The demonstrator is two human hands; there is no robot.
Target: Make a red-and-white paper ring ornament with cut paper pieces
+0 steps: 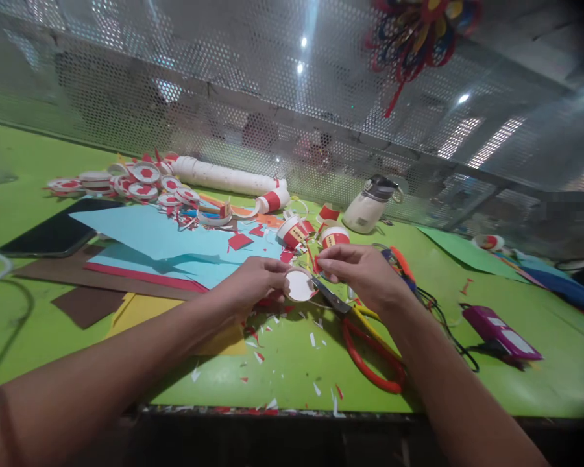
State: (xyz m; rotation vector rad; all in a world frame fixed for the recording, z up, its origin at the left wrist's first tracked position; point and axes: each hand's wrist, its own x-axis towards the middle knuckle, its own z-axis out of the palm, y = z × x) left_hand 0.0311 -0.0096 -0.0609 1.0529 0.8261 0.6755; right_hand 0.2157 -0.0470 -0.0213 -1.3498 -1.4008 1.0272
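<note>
Between the thumb and fingers of my left hand (pixel 255 285) is a round white paper cup base (pixel 300 285) with a low rim and red patches at its edge. My right hand (pixel 365 269) pinches a small red paper piece (pixel 316 262) just above and right of that base. Scissors (pixel 370 350) with red and yellow handles lie on the table below my right hand, blades towards the cup base. Behind my hands are red-and-white paper cups (pixel 294 231), at least one of them cut. Paper scraps (pixel 259 357) are scattered in front.
Blue paper sheets (pixel 141 240) lie left, near a black phone (pixel 53 227). Decorated cup bases (pixel 143 192) are heaped behind them, beside a long stack of white cups (pixel 224 175). A pale jug (pixel 367 206) stands by the mesh partition; a purple device (pixel 503 332) lies right, near dark cables.
</note>
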